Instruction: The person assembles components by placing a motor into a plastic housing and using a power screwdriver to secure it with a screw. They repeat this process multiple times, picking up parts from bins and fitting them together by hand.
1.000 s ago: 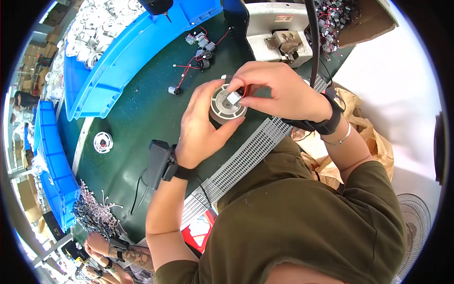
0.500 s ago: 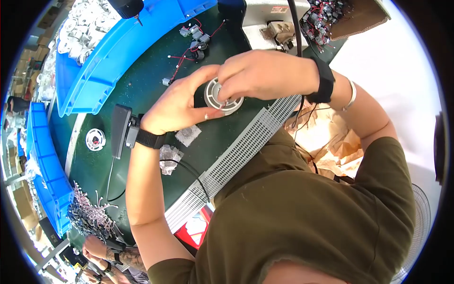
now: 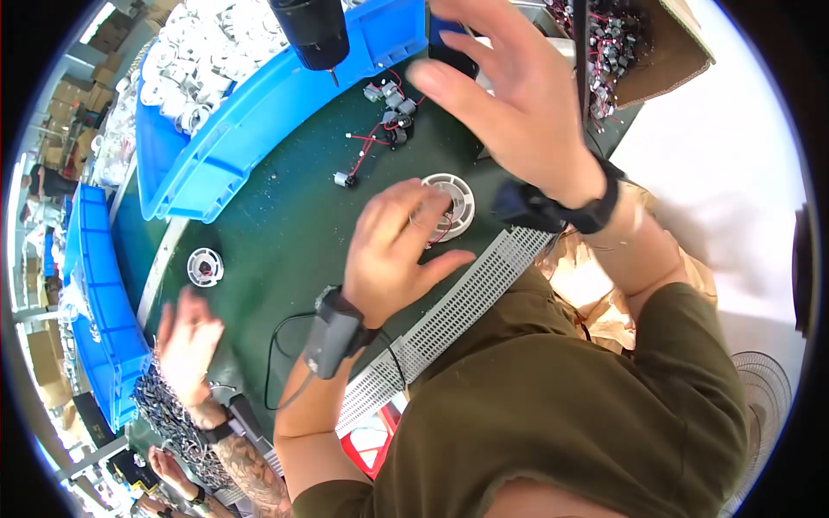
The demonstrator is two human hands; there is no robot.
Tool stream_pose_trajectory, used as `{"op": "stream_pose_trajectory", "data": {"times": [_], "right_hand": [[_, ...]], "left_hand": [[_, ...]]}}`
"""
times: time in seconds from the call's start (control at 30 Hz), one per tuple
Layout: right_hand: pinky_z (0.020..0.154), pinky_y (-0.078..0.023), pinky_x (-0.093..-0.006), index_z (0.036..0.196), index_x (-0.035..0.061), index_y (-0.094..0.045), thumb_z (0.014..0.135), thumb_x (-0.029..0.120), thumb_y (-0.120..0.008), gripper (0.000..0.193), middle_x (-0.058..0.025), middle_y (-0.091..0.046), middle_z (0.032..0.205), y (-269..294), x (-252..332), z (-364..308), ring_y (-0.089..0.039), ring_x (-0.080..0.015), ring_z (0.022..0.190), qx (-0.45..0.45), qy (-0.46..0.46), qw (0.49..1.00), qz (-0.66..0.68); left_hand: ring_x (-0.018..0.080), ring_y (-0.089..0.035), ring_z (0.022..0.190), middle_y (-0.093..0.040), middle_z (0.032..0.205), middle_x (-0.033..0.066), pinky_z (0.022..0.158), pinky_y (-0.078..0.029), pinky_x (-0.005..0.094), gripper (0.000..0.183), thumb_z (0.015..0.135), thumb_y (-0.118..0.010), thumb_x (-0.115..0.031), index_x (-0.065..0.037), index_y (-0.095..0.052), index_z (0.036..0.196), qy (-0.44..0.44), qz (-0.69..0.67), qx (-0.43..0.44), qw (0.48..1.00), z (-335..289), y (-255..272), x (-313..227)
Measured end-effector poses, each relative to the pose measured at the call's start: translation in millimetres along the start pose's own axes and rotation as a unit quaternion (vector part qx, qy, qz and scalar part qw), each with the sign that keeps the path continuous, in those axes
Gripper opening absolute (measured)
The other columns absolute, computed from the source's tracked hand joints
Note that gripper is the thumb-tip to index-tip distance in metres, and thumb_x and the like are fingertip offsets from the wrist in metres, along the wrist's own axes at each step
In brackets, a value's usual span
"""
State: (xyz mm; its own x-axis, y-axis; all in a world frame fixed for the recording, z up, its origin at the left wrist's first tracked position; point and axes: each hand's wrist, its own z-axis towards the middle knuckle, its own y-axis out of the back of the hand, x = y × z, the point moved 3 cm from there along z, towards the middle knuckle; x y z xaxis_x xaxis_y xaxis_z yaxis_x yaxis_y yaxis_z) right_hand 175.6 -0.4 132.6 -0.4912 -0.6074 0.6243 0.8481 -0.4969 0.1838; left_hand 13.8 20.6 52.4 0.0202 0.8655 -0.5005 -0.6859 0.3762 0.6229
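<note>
A round white plastic housing [image 3: 464, 207] with a slotted rim lies on the green work surface, with a bit of red wire at its centre. My left hand [image 3: 393, 250] is at its left side, fingers bent over the edge and thumb stretched apart; the fingers partly cover the part. Up to the right, my right hand [image 3: 527, 99] is raised above the surface with fingers spread and nothing in it. A black electric screwdriver [image 3: 313, 30] hangs bit-down at the top, left of my right hand. Small motors [image 3: 393, 112] with red wires lie beyond the housing.
A blue bin [image 3: 259, 142] holds many white plastic parts. At left, a co-worker's hand [image 3: 186, 350] reaches near another white housing [image 3: 205, 268]. A perforated grey strip [image 3: 449, 324] edges the surface; a cardboard box [image 3: 661, 60] with wired motors stands far right.
My right hand has left the housing and risen, opening. My left hand has loosened from around the housing, which now lies on the surface. A co-worker's hand has come in at left.
</note>
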Motion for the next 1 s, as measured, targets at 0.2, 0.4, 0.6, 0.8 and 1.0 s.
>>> {"op": "stream_pose_trajectory", "data": {"times": [0.2, 0.4, 0.6, 0.8, 1.0], "right_hand": [[0.058, -0.045, -0.0246, 0.091, -0.0005, -0.059, 0.078, 0.021, -0.071, 0.028, -0.006, -0.06, 0.077, -33, 9, 111, -0.056, -0.0108, 0.068, -0.045, 0.048, 0.985, 0.157], [0.058, -0.049, -0.028, 0.082, -0.0003, -0.06, 0.075, 0.017, -0.07, 0.021, -0.0077, -0.059, 0.076, 2, 16, 107, -0.057, -0.0157, 0.061, 0.181, 0.015, 0.901, 0.394], [0.051, -0.045, -0.0246, 0.095, -0.0024, -0.057, 0.078, 0.008, -0.066, 0.022, -0.0075, -0.057, 0.072, 88, 20, 34, -0.056, -0.0147, 0.054, -0.099, -0.078, 0.983, 0.135], [0.052, -0.046, -0.0248, 0.098, -0.002, -0.053, 0.077, 0.004, -0.065, 0.024, -0.0064, -0.056, 0.079, 103, -10, 6, -0.056, -0.0134, 0.056, -0.137, -0.081, 0.977, 0.143], [0.052, -0.046, -0.0255, 0.098, -0.0025, -0.053, 0.076, 0.002, -0.064, 0.025, -0.0056, -0.057, 0.075, 106, -18, 3, -0.056, -0.0132, 0.055, -0.141, -0.101, 0.957, 0.232]], "left_hand": [[0.0319, -0.059, 0.095, -0.061, 0.094, 0.0069, 0.076, -0.052, 0.0378, 0.029, 0.062, -0.078, -0.006, -0.005, -0.067, 0.088, -0.011, 0.034, -0.041, 0.999, -4, -13, 3], [0.0302, -0.06, 0.092, -0.062, 0.092, 0.0056, 0.074, -0.05, 0.0382, 0.03, 0.06, -0.079, -0.008, -0.007, -0.069, 0.088, -0.009, 0.07, -0.045, 0.997, -2, -16, 6], [0.0323, -0.06, 0.094, -0.061, 0.094, 0.0078, 0.075, -0.052, 0.0383, 0.033, 0.058, -0.079, -0.004, -0.005, -0.069, 0.09, -0.009, 0.094, -0.033, 0.995, -1, -14, 2], [0.033, -0.06, 0.094, -0.06, 0.096, 0.0074, 0.074, -0.052, 0.0382, 0.035, 0.057, -0.078, -0.002, -0.005, -0.069, 0.091, -0.005, 0.105, -0.015, 0.994, -5, -16, 5], [0.0336, -0.06, 0.094, -0.06, 0.097, 0.0075, 0.075, -0.052, 0.0387, 0.036, 0.058, -0.078, -0.003, -0.006, -0.069, 0.092, 0.004, 0.111, -0.009, 0.994, -9, -17, 5]]}}
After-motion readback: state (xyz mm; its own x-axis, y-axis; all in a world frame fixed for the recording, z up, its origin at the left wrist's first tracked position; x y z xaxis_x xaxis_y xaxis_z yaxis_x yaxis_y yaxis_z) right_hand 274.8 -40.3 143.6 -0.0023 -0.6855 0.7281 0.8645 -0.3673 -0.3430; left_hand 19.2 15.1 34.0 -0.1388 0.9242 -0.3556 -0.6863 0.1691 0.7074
